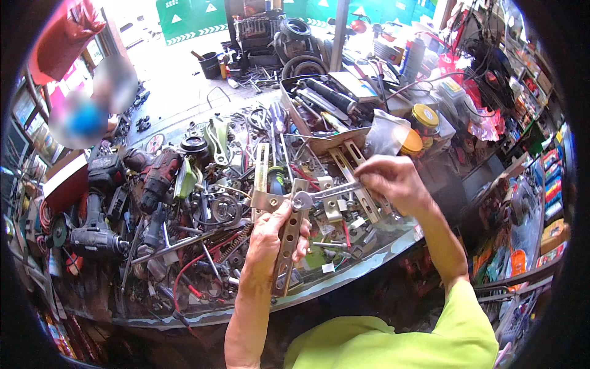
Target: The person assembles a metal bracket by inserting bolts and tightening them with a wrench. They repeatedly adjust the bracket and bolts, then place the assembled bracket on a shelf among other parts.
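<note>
Left hand is wrapped around a perforated metal bracket, fingers pressed tight on the long strip, holding it up just above the near edge of the bench. The bracket is L-shaped: the long strip runs down toward the person, a short plate sticks out left at the top. Right hand is closed on the handle of a wrench, fingers curled around the far end. The wrench head sits on a fastener at the bracket's top corner, touching it. Both hands are over the near-right part of the bench. The rest of the bench is buried in loose hardware: slotted metal strips just behind the wrench, a red power drill and a black drill toward the left edge, a red wire near the front edge, yellow-lidded jars at the far right corner.
</note>
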Motion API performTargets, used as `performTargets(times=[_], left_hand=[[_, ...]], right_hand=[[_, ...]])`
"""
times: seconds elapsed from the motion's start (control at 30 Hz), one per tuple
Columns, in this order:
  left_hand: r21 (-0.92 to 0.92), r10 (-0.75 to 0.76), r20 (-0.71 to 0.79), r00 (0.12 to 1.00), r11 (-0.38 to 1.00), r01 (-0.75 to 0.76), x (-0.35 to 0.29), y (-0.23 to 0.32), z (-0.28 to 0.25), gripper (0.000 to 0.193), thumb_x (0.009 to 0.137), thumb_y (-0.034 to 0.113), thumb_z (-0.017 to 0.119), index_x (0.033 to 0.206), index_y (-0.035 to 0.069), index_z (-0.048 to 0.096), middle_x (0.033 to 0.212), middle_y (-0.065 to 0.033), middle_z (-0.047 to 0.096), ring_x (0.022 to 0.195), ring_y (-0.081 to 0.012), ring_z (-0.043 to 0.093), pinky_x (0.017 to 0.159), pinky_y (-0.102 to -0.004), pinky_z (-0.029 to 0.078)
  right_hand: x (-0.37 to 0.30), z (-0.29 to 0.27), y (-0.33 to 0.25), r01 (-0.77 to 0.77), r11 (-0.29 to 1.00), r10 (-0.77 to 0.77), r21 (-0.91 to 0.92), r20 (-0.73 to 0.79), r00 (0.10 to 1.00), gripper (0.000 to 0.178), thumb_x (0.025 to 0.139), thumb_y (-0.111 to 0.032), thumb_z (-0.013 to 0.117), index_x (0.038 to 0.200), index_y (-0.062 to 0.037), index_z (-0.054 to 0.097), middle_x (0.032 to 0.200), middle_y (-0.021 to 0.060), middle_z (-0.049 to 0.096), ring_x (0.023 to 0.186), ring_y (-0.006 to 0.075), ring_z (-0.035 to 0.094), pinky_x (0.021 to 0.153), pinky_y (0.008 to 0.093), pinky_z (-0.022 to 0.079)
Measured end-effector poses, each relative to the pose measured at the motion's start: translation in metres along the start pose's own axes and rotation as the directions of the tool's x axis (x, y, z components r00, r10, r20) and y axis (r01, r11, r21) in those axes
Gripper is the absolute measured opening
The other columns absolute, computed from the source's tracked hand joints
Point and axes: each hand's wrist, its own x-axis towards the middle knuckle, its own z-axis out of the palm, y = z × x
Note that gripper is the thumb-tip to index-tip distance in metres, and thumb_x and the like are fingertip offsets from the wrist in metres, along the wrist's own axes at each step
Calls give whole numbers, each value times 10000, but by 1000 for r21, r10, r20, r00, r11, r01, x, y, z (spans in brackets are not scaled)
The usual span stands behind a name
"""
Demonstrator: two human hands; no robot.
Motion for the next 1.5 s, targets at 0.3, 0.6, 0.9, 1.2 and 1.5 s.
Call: performTargets(times=[0.3, 0.6, 0.9, 1.2, 1.5], left_hand=[[260, -157, 59, 986, 956, 137, -7, 3, 13, 362, 995, 307, 500, 847, -9, 600, 658, -85, 618, 425, -150, 567, 370, -251, 451], [260, -99, -45, 994, 959, 107, -11, 0, 14, 320, 979, 273, 506, 938, -33, 589, 705, -116, 627, 481, -159, 584, 394, -244, 449], [96, -94, 19, 995, 991, 91, -3, 4, -4, 368, 1005, 315, 482, 849, 18, 633, 696, -82, 651, 483, -143, 609, 409, -259, 479], [111, -78, -91, 993, 990, 88, 4, -8, 5, 316, 1009, 331, 475, 995, 33, 578, 712, -98, 631, 448, -158, 586, 371, -263, 484], [148, -20, -49, 999, 989, 27, 3, -6, 4, 330, 971, 353, 551, 948, 26, 591, 711, -86, 641, 508, -197, 659, 333, -230, 446]], right_hand=[[99, 1, -7, -14, 983, -36, 183, 269, 962, 270, 772, -138, 752, 971, 25, 667, 725, 24, 620, 584, 59, 522, 510, 213, 414], [78, 77, -89, 695, 643, -600, -323, 351, 718, 141, 771, -72, 660, 844, 9, 571, 790, 132, 614, 758, 277, 639, 660, 390, 504], [-27, 119, -65, 941, -52, -719, -335, 666, 198, 322, 787, -246, 574, 963, 19, 623, 1076, 222, 597, 769, 208, 576, 692, 336, 457], [-50, 92, -19, 970, -10, -700, -243, 695, 167, 295, 807, -237, 567, 1025, -44, 614, 1126, 196, 587, 674, 106, 569, 570, 232, 439], [-58, 82, -8, 907, 410, -673, -96, 640, 372, 204, 773, -166, 661, 922, -31, 626, 1141, 187, 578, 825, 209, 637, 612, 298, 526]])
